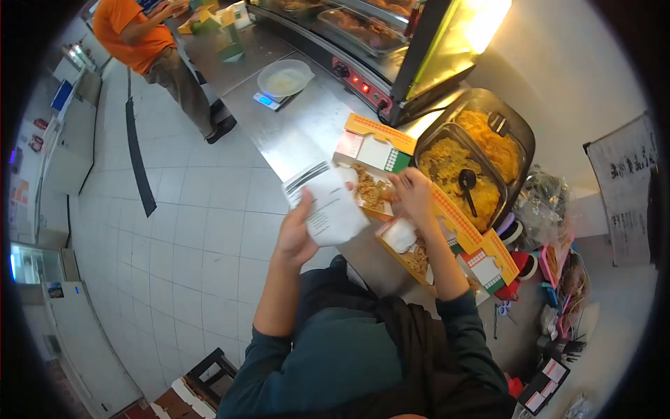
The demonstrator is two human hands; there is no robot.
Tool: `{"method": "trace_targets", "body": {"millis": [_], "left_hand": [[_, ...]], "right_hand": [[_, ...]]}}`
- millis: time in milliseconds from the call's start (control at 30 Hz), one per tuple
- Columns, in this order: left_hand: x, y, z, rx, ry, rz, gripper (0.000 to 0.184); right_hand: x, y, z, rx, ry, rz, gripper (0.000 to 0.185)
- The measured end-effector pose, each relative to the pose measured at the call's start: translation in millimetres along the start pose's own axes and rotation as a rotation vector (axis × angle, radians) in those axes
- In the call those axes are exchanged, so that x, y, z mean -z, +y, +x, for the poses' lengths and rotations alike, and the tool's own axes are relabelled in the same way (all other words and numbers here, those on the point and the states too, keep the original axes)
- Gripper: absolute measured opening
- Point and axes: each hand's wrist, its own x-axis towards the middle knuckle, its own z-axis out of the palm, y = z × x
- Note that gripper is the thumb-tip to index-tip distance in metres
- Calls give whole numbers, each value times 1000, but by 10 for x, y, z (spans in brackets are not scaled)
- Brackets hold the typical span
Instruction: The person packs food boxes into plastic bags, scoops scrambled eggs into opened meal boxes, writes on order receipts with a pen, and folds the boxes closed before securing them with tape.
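My left hand (299, 230) grips a white paper bag (328, 206) with black print, held beside the counter's edge. My right hand (415, 195) is over an open food box (377, 150) with an orange checked flap. Its fingers are pinched close together at brown food (373, 190) in that box; what lies between the fingertips is hidden. Nearer my body is a second open box (408, 269), holding a white wrapped bundle (400, 235) and more brown food. My right forearm partly covers this box.
A divided black tray (530, 143) holds yellow rice and black spoons. A glass food warmer (356, 80) stands behind. A plastic bowl (285, 78) rests on a small scale (267, 102). A person in an orange shirt (125, 31) stands at the far counter end.
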Motion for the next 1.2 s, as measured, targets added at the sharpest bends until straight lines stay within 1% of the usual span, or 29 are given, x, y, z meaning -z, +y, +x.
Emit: {"method": "trace_targets", "body": {"millis": [67,100,133,167,200,267,300,400,433,500,533,600,633,733,767,867,900,933,1000,1067,1100,1133,1200], "left_hand": [[-130,59,56,32,-59,8,50],[-163,70,81,44,-85,-7,50],[-203,92,96,56,-123,-14,49],[-258,117,111,71,-164,-19,48],[-327,134,130,87,-209,-23,48],[-436,132,151,100,-198,-2,46],[-470,111,167,120,-198,13,46],[-610,-34,235,176,-199,125,50],[-672,-101,265,194,-203,173,52],[-928,-188,309,207,-320,203,52],[-1048,-250,332,214,-381,216,52],[-1194,-413,390,276,-438,216,53],[-1273,-501,418,303,-466,216,53],[-1644,-779,483,318,-559,23,55],[-1789,-852,488,298,-598,-39,56],[-1980,-1137,524,375,-615,-83,55],[-1990,-1222,555,401,-618,-103,56],[-2010,-1290,571,387,-628,-84,56],[-2023,-1407,564,363,-564,-93,56],[-1965,-1511,565,302,-529,-98,56],[-1933,-1545,558,267,-465,-78,56],[-1884,-1585,550,226,-411,-76,56],[-1775,-1629,539,166,-312,-72,55]], "right_hand": [[-297,164,206,-78,-6,66,23],[-422,264,237,-22,-6,-28,26],[-529,366,246,32,1,-121,31],[-567,396,216,3,-102,-135,45],[-558,439,188,117,-35,-191,46],[-455,349,110,339,105,-309,48],[-317,332,62,280,-9,-141,54],[402,-617,-300,-228,-220,1147,57],[593,-741,-423,-148,-237,1108,57],[919,-883,-678,-2,-263,1015,59],[1033,-928,-789,-48,-197,948,59],[1210,-1016,-964,-144,-71,814,62],[1314,-1049,-1028,-226,2,790,64],[1612,-934,-1259,-245,42,804,62],[1686,-928,-1321,-245,99,815,61],[1919,-717,-1548,-232,29,710,63],[2068,-710,-1589,-289,-33,760,59],[2236,-620,-1587,-279,-76,629,51],[2670,-269,-1494,-261,-176,367,37],[3002,663,-1280,-217,33,185,13],[3200,937,-1118,-191,345,-67,14],[3421,1328,-921,-104,594,-154,13],[3983,2264,-609,8,839,-648,14]]}}
